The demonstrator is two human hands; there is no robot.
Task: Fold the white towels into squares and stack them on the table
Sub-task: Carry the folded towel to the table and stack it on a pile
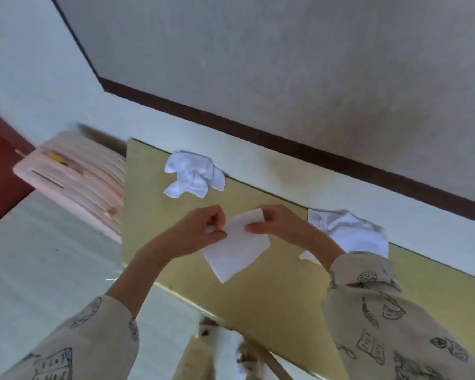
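The person wears a loose, cream-beige long-sleeved top printed with dark line drawings: open books, feathers, cups and small round doodles. The left sleeve (74,344) and the right sleeve (390,325) are both pushed up the forearms, the cuffs bunched in soft folds. The left hand (200,231) and right hand (277,223) are bare, with no visible rings, watch or gloves.

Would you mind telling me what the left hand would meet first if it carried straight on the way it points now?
Probably the right hand: the left hand points across the held towel toward it, both pinching the towel's upper edge. Depth is hard to judge from this one view.
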